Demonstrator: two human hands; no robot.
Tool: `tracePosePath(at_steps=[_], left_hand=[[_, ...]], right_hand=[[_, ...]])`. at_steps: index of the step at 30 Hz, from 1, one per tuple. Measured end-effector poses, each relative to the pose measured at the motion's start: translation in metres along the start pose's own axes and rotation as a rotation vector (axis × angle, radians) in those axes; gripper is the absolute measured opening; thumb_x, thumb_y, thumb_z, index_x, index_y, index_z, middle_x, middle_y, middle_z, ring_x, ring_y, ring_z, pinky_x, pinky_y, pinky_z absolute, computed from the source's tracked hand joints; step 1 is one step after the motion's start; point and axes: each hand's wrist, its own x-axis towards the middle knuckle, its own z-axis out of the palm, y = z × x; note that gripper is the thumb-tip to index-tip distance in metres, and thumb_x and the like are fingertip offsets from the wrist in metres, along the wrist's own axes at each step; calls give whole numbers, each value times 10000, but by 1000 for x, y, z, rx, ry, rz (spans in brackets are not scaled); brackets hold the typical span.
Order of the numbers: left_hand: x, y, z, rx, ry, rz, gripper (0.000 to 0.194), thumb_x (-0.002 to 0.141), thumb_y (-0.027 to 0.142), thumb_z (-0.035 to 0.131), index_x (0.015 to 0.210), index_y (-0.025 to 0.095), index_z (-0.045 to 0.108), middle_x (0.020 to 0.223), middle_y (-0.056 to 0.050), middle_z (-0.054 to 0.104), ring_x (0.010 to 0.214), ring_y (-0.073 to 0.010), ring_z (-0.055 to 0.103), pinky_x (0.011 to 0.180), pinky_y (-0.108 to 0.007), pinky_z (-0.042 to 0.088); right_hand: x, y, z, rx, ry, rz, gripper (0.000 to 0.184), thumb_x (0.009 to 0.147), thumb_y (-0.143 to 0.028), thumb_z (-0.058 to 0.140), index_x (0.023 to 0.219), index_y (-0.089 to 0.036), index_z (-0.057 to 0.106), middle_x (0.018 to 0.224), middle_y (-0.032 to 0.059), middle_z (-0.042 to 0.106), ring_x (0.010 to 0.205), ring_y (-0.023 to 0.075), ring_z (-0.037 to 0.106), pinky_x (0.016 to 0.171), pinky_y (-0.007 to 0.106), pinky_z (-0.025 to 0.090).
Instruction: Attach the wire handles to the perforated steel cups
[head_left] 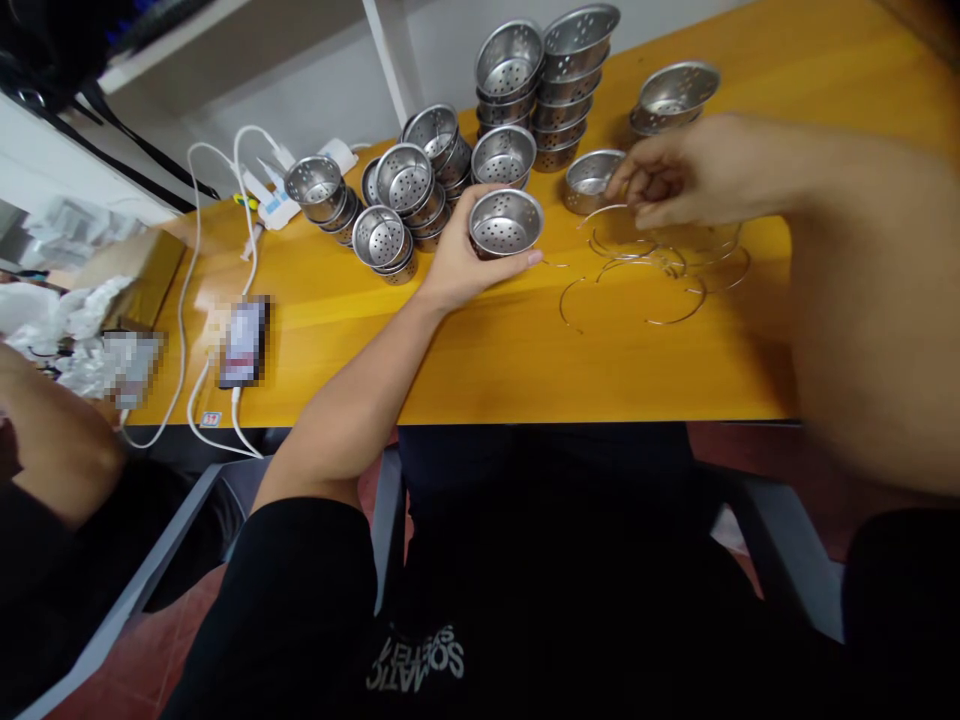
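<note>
Left hand [459, 262] grips round silver perforated metal cup [507, 225]; thin curved silver metal wires [664, 262] lie just below the nearer right hand [671, 180], fingers curled, can't tell if holding one.

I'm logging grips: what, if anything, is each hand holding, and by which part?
The left hand holds a perforated metal cup by its outer side. Whether the right hand grips a thin wire cannot be told.

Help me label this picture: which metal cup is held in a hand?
The cup gripped by the left hand; the other cups rest on the table or in stacks.
</note>
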Motion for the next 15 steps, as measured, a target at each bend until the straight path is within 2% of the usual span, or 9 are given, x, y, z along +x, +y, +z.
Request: tracePosePath(at_steps=[4,9,12,15], left_hand=[[2,-3,1,48,6,24,1098,783,925,517,1587,298,106,1462,-117,498,1374,-270,601,1224,-496,451],[8,-13,3,-10,74,36,956,894,809,498,1604,316,89,1520,-100,456,1459,-260,540,1232,-470,450],[8,-11,3,-80,78,37,956,860,778,589,1579,267,220,1502,-107,486,1430,-260,563,1214,-449,471],[6,-1,0,-158,87,21,962,766,768,714,1487,221,388,1438,-116,553,1346,-259,620,1182,-438,505]], right_hand=[[-5,-5,7,-3,124,-41,563,880,-556,778,1379,-325,653,1264,38,700,1087,241,657,1000,424,521],[-2,-5,25,41,288,-165,495,936,-506,744,1387,-326,654,1240,40,714,1046,212,673,931,391,543],[1,-12,34,50,348,-191,448,956,-475,742,1366,-312,663,1177,41,728,1003,179,674,905,347,540],[-1,-36,34,39,374,-170,419,967,-475,736,1332,-278,674,1127,51,733,959,160,659,904,322,520]])
